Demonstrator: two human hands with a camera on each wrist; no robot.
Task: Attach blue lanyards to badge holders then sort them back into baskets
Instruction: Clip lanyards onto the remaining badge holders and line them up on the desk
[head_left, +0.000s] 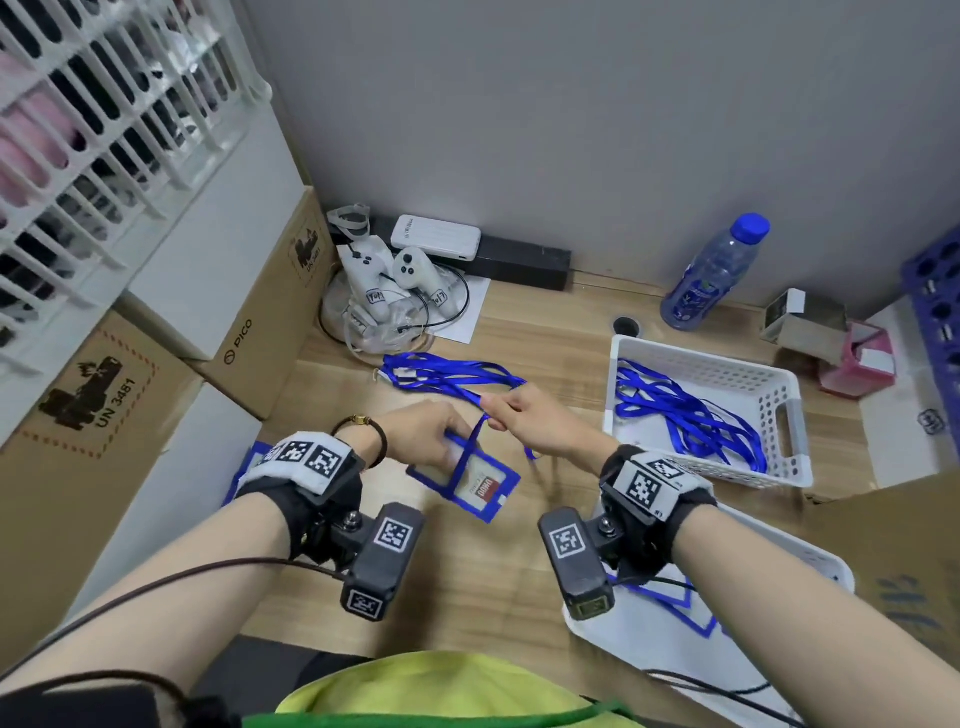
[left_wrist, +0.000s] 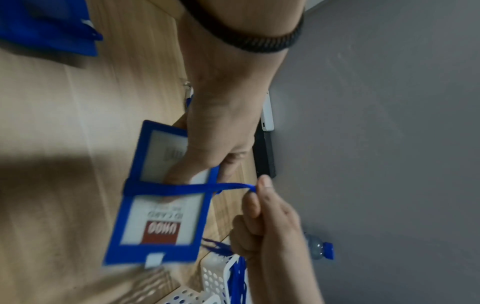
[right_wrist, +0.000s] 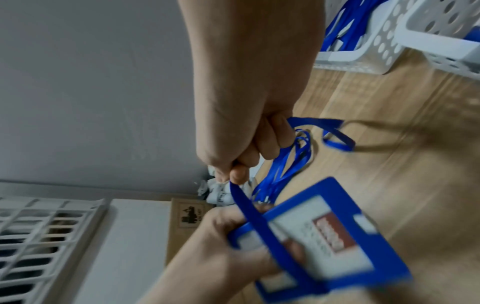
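My left hand (head_left: 423, 434) (left_wrist: 207, 144) (right_wrist: 221, 246) grips a blue-framed badge holder (head_left: 470, 480) (left_wrist: 161, 218) (right_wrist: 324, 236) above the wooden table, thumb on its clear front. My right hand (head_left: 511, 415) (left_wrist: 262, 216) (right_wrist: 244, 144) pinches a blue lanyard strap (head_left: 475, 434) (left_wrist: 197, 188) (right_wrist: 257, 218) that lies wrapped across the holder. The strap's other part trails past my right fingers. A bundle of loose lanyards (head_left: 441, 374) lies on the table beyond my hands.
A white perforated basket (head_left: 789, 415) at the right holds more lanyards. A second white basket (head_left: 779, 551) sits under my right forearm. Controllers (head_left: 395, 286), a water bottle (head_left: 711, 275), cardboard boxes (head_left: 104, 441) and small boxes ring the table.
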